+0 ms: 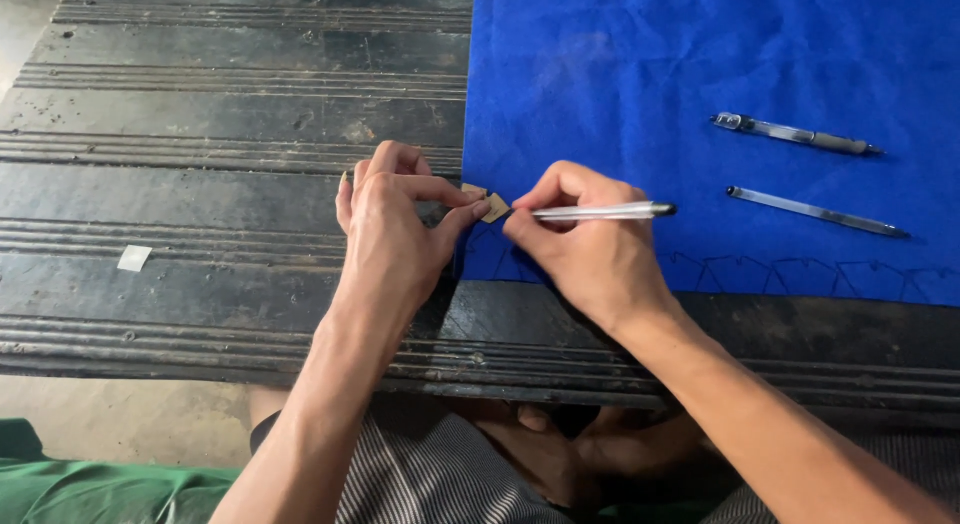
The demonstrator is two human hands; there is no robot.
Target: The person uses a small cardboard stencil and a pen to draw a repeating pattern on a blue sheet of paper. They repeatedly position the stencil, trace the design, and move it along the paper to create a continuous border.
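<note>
A small tan cardboard template sits at the left edge of the blue cloth, mid-frame, pinched flat by the left hand. The right hand grips a clear pen, tip against the template. Press the piece firmly and keep the tip tight to its edge, matching the traced shapes along the hem. Two more pens lie at right on the dark bench.

A small tan cardboard piece lies flat on the left edge of a blue cloth, pinned under the left hand's fingertips. A clear, dark-capped pen, held nearly level in the right hand, has its tip against the piece's right edge.
</note>
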